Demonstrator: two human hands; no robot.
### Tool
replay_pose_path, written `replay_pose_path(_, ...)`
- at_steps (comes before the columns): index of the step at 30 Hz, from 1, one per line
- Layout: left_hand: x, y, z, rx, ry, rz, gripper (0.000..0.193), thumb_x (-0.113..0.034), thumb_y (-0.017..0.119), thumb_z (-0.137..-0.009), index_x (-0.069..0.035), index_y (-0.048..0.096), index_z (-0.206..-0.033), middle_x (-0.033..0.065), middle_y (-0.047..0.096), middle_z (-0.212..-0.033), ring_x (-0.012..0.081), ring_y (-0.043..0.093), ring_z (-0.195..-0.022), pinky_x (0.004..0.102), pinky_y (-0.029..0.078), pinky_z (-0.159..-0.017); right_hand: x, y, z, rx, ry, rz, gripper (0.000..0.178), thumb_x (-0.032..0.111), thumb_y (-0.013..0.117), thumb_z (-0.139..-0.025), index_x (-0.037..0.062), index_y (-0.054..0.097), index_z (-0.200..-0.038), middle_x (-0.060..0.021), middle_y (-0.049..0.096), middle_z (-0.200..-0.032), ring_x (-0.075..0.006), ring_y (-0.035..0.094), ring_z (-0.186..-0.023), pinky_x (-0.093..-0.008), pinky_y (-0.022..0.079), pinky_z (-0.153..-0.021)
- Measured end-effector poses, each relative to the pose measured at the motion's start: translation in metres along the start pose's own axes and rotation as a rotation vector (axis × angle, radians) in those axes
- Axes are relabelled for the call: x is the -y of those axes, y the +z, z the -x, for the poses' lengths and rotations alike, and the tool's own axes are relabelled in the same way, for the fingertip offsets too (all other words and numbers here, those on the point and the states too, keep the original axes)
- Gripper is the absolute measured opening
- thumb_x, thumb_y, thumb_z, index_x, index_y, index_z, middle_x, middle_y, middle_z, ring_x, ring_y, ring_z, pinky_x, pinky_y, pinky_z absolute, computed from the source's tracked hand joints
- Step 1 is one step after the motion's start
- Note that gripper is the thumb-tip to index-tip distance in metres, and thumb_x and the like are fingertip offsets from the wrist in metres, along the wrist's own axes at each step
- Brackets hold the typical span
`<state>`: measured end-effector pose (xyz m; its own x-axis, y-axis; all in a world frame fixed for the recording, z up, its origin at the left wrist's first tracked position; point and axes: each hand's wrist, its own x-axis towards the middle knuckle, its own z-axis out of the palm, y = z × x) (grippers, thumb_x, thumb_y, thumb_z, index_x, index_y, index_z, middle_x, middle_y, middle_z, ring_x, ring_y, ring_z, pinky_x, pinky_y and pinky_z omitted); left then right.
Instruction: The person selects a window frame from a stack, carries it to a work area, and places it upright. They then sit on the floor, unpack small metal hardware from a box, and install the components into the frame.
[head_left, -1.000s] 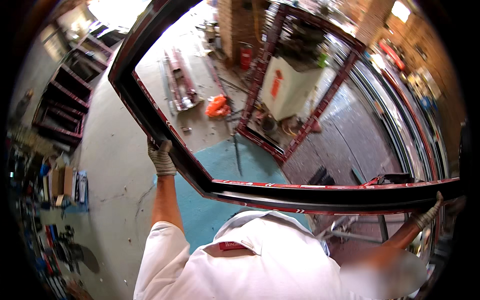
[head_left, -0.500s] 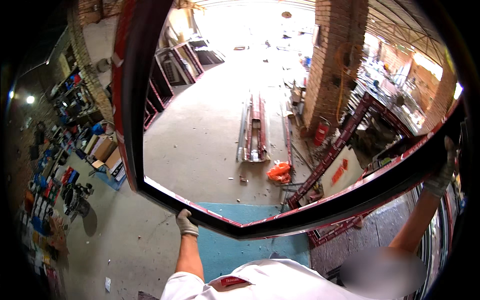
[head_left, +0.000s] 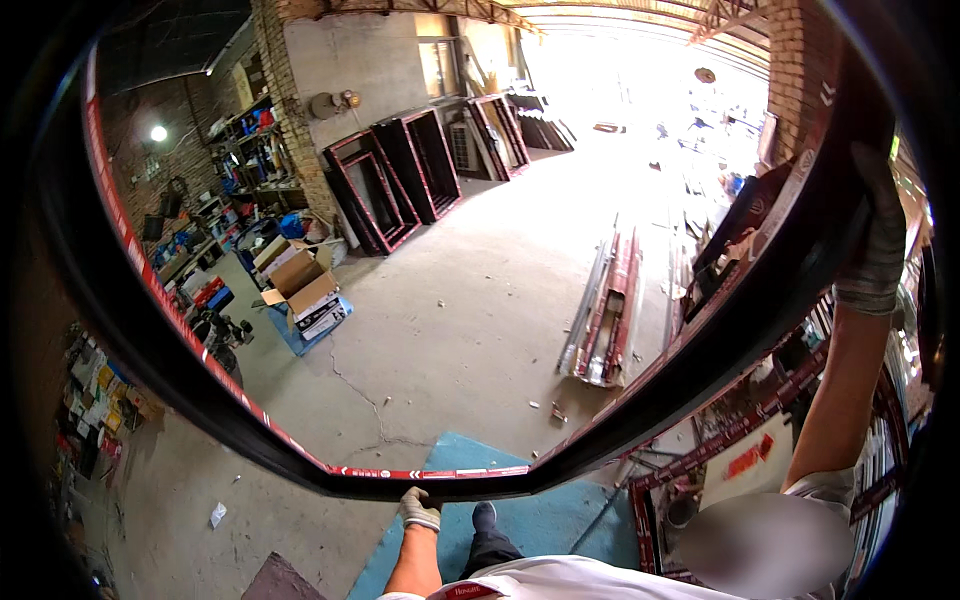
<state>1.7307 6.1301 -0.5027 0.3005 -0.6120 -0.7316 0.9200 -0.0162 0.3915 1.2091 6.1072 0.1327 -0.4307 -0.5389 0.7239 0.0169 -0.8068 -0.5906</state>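
I hold a large dark window frame (head_left: 700,352) with red-and-white tape along its inner edge; it arcs across the whole view. My left hand (head_left: 419,508), in a grey work glove, grips the frame's lower bar from beneath at bottom centre. My right hand (head_left: 873,248), also gloved, is wrapped around the frame's side bar high at the right, arm stretched up. My dark shoe (head_left: 484,516) stands on a blue mat (head_left: 560,520) below the frame.
A bundle of long metal profiles (head_left: 606,312) lies on the concrete floor. Open cardboard boxes (head_left: 303,287) sit at the left. Dark frames (head_left: 392,182) lean on the back wall. More red-taped frames (head_left: 760,455) lie at the lower right. Shelves (head_left: 245,150) line the left wall.
The frame has swung up and outward, so its bars now run along the rim of the view. My right hand has risen with it. My left hand keeps its hold on the lower bar.
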Motion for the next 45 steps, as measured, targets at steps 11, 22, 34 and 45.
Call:
replay_pose_path(11,-0.081,0.039,-0.179,0.038,-0.145,0.201,0.042,-0.003,0.053,-0.058,-0.011,0.06,-0.099,0.014,0.065,-0.106,0.0415,0.063,-0.099,0.0633,0.053,-0.088,-0.194,0.258,-0.03,0.424,0.13,-0.223,0.043,0.031,0.077,-0.082,0.0046,0.068,-0.115,-0.0082,0.073,-0.098,-0.0216,0.072,-0.086,-0.0348,0.063,-0.077)
replay_pose_path(22,-0.127,0.135,-0.31,-0.052,-0.126,0.192,0.04,-0.007,0.051,-0.062,-0.006,0.062,-0.101,0.0165,0.067,-0.11,0.0401,0.064,-0.097,0.0586,0.055,-0.085,-0.366,0.402,-0.102,0.559,0.212,-0.381,0.027,0.027,0.078,-0.082,0.0112,0.07,-0.103,-0.0037,0.072,-0.089,-0.0172,0.071,-0.079,-0.032,0.061,-0.071)
replay_pose_path(34,-0.237,0.457,-0.384,0.195,0.131,-0.043,0.068,-0.049,0.051,-0.087,-0.005,0.044,-0.139,0.0165,0.055,-0.135,0.0307,0.058,-0.116,0.0446,0.044,-0.105,-0.618,0.522,-0.237,0.5,0.161,-0.331,0.055,0.024,0.078,-0.068,0.002,0.061,-0.115,-0.0032,0.065,-0.088,-0.0138,0.063,-0.073,-0.028,0.056,-0.066)
replay_pose_path(45,-0.51,0.885,-0.24,1.104,1.058,0.351,0.093,-0.073,0.049,-0.09,-0.005,0.031,-0.152,0.0181,0.051,-0.139,0.0339,0.054,-0.122,0.0456,0.041,-0.11,-0.827,0.625,-0.261,0.501,0.094,-0.278,0.075,0.004,0.075,-0.061,0.0016,0.051,-0.132,-0.0045,0.065,-0.108,-0.0135,0.061,-0.094,-0.0286,0.053,-0.086)
